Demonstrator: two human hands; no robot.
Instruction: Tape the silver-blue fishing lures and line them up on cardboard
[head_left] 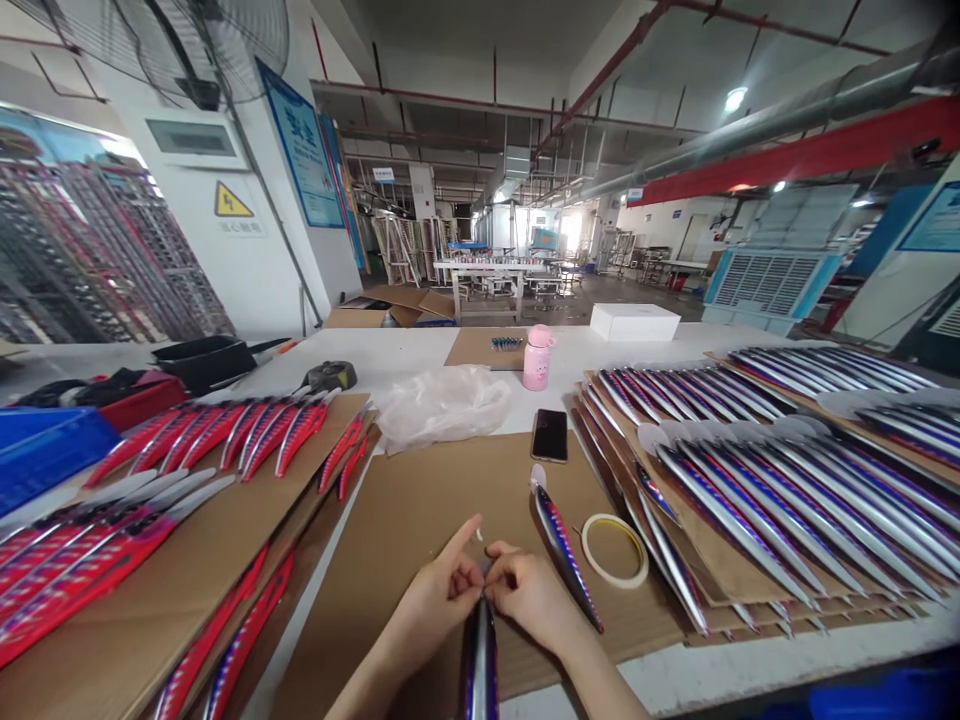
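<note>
in the head view, my left hand (442,590) and right hand (526,590) pinch the far tip of a silver lure (482,660). my fingers are narrow there, almost touching, but my left pointing finger sticks out. i can't tell if something tiny is between them. the silver lure crosses the near edge of the cardboard (405,510), and its near end goes out of sight.

it looks smooth and round, so i think it could roll or slip away, because i pinch just the tip. if my right hand swings out, it could bump the spare lure (562,550) beside it. that could shove the tape roll (621,582), near the cardboard's right edge, into the lures (750,500) on the table's right side and scratch them. the phone (550,436), at the far right corner, looks safer.
</note>
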